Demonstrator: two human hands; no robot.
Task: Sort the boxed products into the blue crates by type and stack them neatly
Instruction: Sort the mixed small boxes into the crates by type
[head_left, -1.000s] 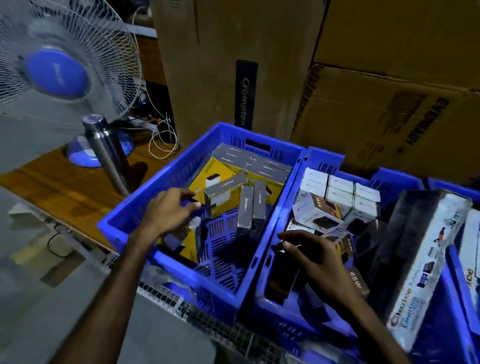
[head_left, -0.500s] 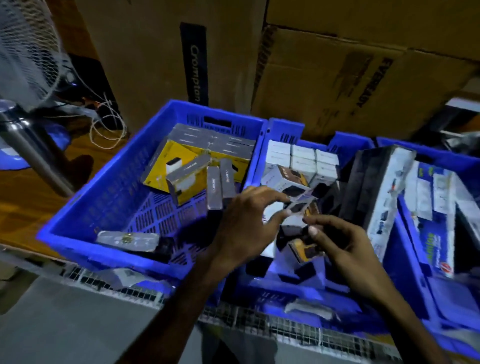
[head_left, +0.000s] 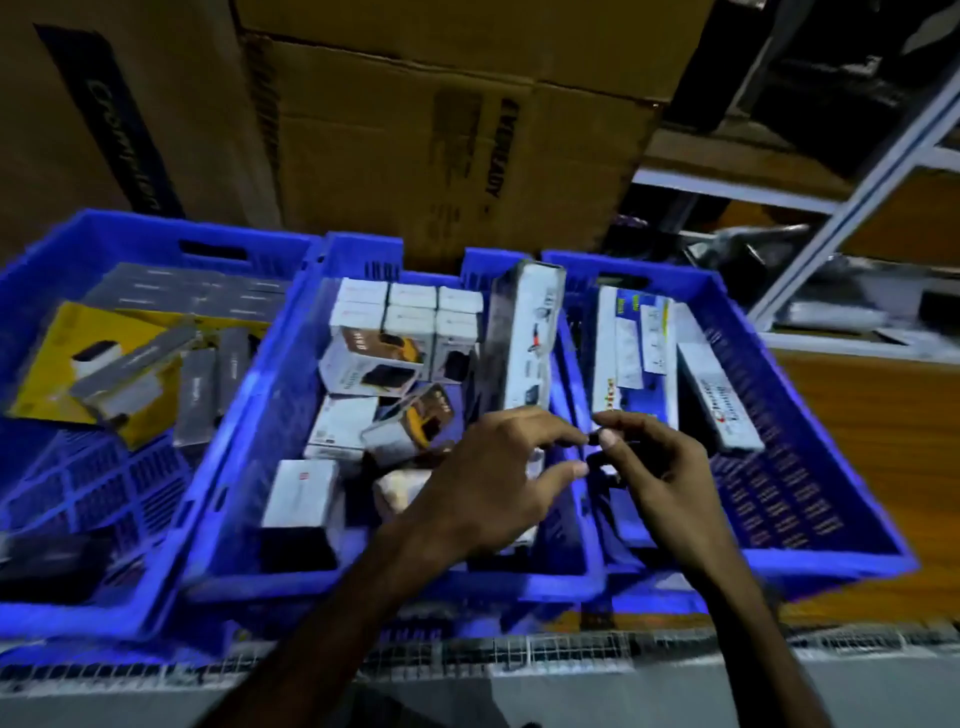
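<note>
Three blue crates stand side by side. The left crate (head_left: 156, 231) holds a yellow box (head_left: 62, 358) and several grey boxes (head_left: 197, 291). In the middle crate (head_left: 363, 249), small white boxes (head_left: 410, 306) are stacked at the back and others lie loose in front. A long white-and-black box (head_left: 530, 338) leans upright at the wall between the middle crate and the right crate (head_left: 779, 493), which holds long white boxes (head_left: 634, 343). My left hand (head_left: 493, 478) hovers with fingers apart at that leaning box's lower end. My right hand (head_left: 660, 467) is curled beside it, fingertips nearly touching something dark and blurred.
Big cardboard cartons (head_left: 415, 130) stand right behind the crates. Metal shelving (head_left: 857, 182) rises at the back right. A wooden tabletop (head_left: 857, 441) shows right of the crates, and a wire-mesh edge (head_left: 519, 649) runs along the front.
The view has swung right, so the fan and steel bottle are out of sight. My left hand left the left crate and came across beside my right hand.
</note>
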